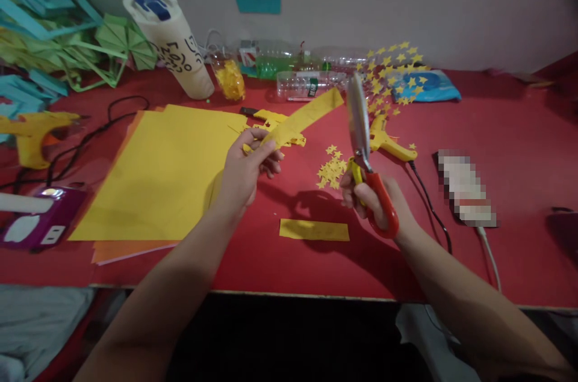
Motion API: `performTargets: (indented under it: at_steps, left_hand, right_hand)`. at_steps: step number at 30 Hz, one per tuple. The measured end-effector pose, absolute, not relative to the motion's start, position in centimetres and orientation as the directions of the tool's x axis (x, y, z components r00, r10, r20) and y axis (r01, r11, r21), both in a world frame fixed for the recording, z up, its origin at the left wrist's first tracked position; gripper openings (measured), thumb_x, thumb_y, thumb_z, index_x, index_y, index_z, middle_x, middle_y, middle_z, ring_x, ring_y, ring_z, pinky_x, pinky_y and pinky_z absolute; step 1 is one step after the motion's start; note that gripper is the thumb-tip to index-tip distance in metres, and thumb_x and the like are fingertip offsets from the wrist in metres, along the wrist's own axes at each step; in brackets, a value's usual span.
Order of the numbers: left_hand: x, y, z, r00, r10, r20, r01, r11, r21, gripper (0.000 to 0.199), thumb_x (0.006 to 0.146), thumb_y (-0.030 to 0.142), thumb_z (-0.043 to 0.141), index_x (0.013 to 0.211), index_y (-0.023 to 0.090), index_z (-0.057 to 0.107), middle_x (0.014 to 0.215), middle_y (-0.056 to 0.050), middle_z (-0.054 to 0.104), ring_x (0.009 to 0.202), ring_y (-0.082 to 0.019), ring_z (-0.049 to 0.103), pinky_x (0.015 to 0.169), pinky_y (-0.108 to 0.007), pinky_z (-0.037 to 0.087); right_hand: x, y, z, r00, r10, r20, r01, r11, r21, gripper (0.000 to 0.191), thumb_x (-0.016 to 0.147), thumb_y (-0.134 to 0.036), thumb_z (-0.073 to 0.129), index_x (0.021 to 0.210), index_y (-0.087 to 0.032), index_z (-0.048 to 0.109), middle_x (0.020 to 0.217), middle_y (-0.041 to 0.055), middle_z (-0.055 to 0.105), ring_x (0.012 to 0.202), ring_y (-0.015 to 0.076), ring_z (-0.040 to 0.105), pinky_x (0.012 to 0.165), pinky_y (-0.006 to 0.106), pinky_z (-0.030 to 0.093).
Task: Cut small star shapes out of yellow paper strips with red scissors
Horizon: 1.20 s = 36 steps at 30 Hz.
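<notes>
In my left hand point(246, 168) a long yellow paper strip point(311, 117) is pinched between thumb and fingers, its free end slanting up to the right. My right hand point(372, 198) grips red-handled scissors point(359, 120), blades pointing up and apart from the strip. Something yellow shows beside the right fingers; I cannot tell whether it belongs to the scissors. Below and between the hands, a shorter yellow paper strip point(315, 230) lies flat. A pile of small yellow paper stars point(333, 170) sits just left of the right hand. Yellow paper scraps point(271, 120) lie behind the left hand.
Yellow sheets point(167, 177) are stacked at left on the red table point(253, 268). Yellow glue guns point(34, 132) with cords lie at both sides. A white tumbler point(174, 45) and plastic bottles point(280, 60) are along the wall. A phone point(467, 189) lies right.
</notes>
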State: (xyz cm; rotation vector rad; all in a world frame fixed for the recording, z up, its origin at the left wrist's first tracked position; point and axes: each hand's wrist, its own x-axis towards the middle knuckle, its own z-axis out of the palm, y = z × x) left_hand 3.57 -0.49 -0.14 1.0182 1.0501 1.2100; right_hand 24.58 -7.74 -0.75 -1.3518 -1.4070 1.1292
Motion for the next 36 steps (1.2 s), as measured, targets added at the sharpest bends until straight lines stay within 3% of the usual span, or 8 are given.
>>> performTargets:
  at_steps: [5,9,20,27,36]
  left_hand:
    - [3.5,-0.5,0.1,-0.035,0.999,0.004,-0.306,-0.015,0.952,0.019,0.078,0.024,0.063,0.082,0.022,0.045,0.059,0.007,0.063,0.045,-0.005,0.055,0.046,-0.018,0.043]
    - [3.7,-0.9,0.4,0.002,1.0,0.031,-0.273,-0.03,0.962,0.02,0.082,0.027,0.061,0.085,0.022,0.042,0.061,0.007,0.064,0.05,-0.006,0.059,0.048,-0.019,0.044]
    - [4.0,-1.9,0.1,0.182,0.981,0.07,-0.257,-0.021,0.966,0.022,0.084,0.03,0.06,0.086,0.023,0.039,0.057,0.009,0.062,0.043,-0.007,0.059,0.041,-0.018,0.042]
    - [4.3,-2.1,0.2,0.248,0.968,0.03,-0.23,0.029,0.973,0.027,0.083,0.04,0.062,0.088,0.021,0.042,0.055,0.007,0.062,0.044,-0.008,0.06,0.043,-0.019,0.045]
    - [4.3,-2.1,0.4,0.223,0.975,0.023,-0.232,0.031,0.972,0.026,0.081,0.039,0.064,0.085,0.021,0.045,0.05,0.008,0.059,0.041,-0.008,0.058,0.04,-0.018,0.042]
  right_hand:
    - [24.3,-7.7,-0.2,-0.25,0.961,-0.115,0.522,0.034,-0.853,0.046,0.074,-0.064,0.063,0.071,-0.02,0.052,0.061,-0.0017,0.051,0.055,0.0129,0.045,0.051,0.027,0.036]
    - [24.3,-7.7,-0.2,-0.326,0.917,-0.228,0.624,0.027,-0.781,0.05,0.078,-0.068,0.056,0.068,-0.02,0.049,0.06,-0.0011,0.05,0.055,0.0135,0.042,0.052,0.027,0.032]
    - [24.0,-7.8,-0.2,-0.352,0.907,-0.233,0.559,0.004,-0.829,0.055,0.077,-0.073,0.053,0.064,-0.021,0.044,0.059,-0.0021,0.044,0.054,0.0125,0.04,0.05,0.026,0.032]
    - [24.0,-8.1,-1.9,-0.403,0.901,-0.159,0.405,0.02,-0.914,0.056,0.08,-0.075,0.048,0.064,-0.022,0.042,0.051,-0.0044,0.04,0.045,0.0097,0.036,0.042,0.024,0.028]
    - [23.8,-8.2,-1.0,-0.405,0.894,-0.193,0.371,-0.033,-0.928,0.056,0.078,-0.076,0.052,0.065,-0.022,0.045,0.05,-0.0048,0.043,0.042,0.0087,0.038,0.039,0.023,0.03]
